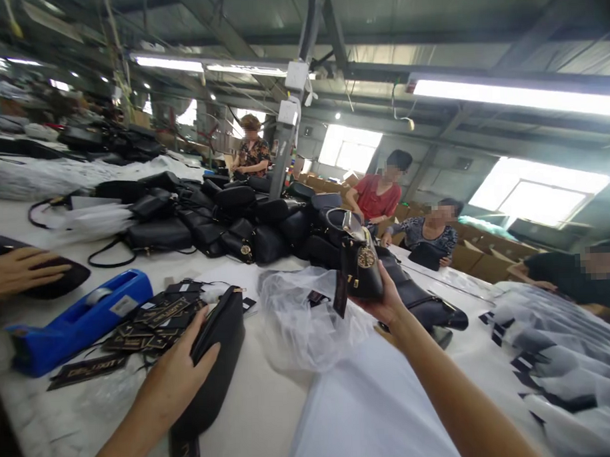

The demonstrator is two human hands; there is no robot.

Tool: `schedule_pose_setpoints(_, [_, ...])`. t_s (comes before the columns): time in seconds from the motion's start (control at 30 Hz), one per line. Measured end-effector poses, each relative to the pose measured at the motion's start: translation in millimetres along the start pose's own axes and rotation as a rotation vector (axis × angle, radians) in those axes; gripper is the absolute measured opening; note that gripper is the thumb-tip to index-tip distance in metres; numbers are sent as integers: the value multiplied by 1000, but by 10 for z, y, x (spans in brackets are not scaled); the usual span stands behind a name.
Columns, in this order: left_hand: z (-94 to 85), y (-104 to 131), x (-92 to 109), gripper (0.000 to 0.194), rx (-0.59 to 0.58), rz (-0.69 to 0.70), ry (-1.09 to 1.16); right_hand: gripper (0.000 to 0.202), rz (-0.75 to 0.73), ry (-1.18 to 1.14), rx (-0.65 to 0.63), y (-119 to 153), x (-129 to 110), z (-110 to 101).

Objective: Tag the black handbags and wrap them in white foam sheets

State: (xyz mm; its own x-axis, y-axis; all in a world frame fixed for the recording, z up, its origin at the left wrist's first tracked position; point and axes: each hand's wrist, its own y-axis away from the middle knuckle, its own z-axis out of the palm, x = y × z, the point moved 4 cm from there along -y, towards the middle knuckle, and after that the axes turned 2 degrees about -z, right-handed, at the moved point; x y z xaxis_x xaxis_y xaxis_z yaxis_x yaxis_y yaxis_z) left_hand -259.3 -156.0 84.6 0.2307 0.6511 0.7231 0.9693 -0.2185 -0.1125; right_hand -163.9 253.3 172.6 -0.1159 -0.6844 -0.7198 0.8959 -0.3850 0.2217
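My left hand grips the top edge of a black handbag that stands tilted on the white table, a dark tag at its lower end. My right hand holds up a second black handbag with a round gold ornament and a hanging tag; its fingers are partly hidden behind it. Between the two lies a crumpled translucent plastic bag. Left of my left hand is a heap of black hang tags with gold lettering. White sheets lie below my right forearm.
A blue tape dispenser stands at the left, and beyond it a co-worker's hand rests on a black bag. A pile of black handbags spans the table's far side. Bagged goods line the right; several people work beyond.
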Motion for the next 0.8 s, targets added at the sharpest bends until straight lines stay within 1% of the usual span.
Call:
schedule_pose_setpoints(0.13, [-85, -27, -75, 63, -19, -10, 11, 66, -91, 56, -59, -302, 350, 469])
schedule_pose_setpoints(0.17, [-101, -30, -94, 62, -22, -12, 21, 68, -91, 83, -59, -344, 481, 555])
schedule_pose_setpoints(0.23, [-127, -28, -130, 63, -31, -17, 59, 66, -32, 203, -31, -347, 816, 651])
schedule_pose_setpoints(0.3, [-156, -17, -147, 62, -41, -7, 114, 61, 47, 361, -52, -223, 1206, 675])
schedule_pose_setpoints(0.37, [-193, 5, -136, 60, -49, 19, 177, 56, 106, 489, -161, 9, 1601, 670])
schedule_pose_setpoints(0.43, [-231, 36, -110, 59, -48, 21, 233, 53, 151, 580, -281, 296, 1961, 655])
schedule_pose_setpoints(0.5, [-250, 78, -71, 57, -44, 0, 286, 60, 191, 638, -322, 561, 2267, 631])
schedule_pose_setpoints(0.57, [-236, 139, -7, 52, -44, 4, 331, 73, 230, 632, -291, 754, 2522, 612])
schedule_pose_setpoints(0.63, [-183, 219, 83, 48, -78, 49, 354, 85, 252, 576, -234, 861, 2723, 600])
schedule_pose_setpoints(0.67, [-149, 266, 131, 47, -102, 79, 354, 87, 243, 546, -202, 885, 2793, 592])
schedule_pose_setpoints(0.73, [-78, 365, 218, 47, -155, 147, 333, 87, 191, 493, -139, 899, 2868, 562])
schedule_pose_setpoints(0.8, [-23, 469, 274, 51, -167, 209, 314, 84, 162, 429, -90, 915, 2877, 515])
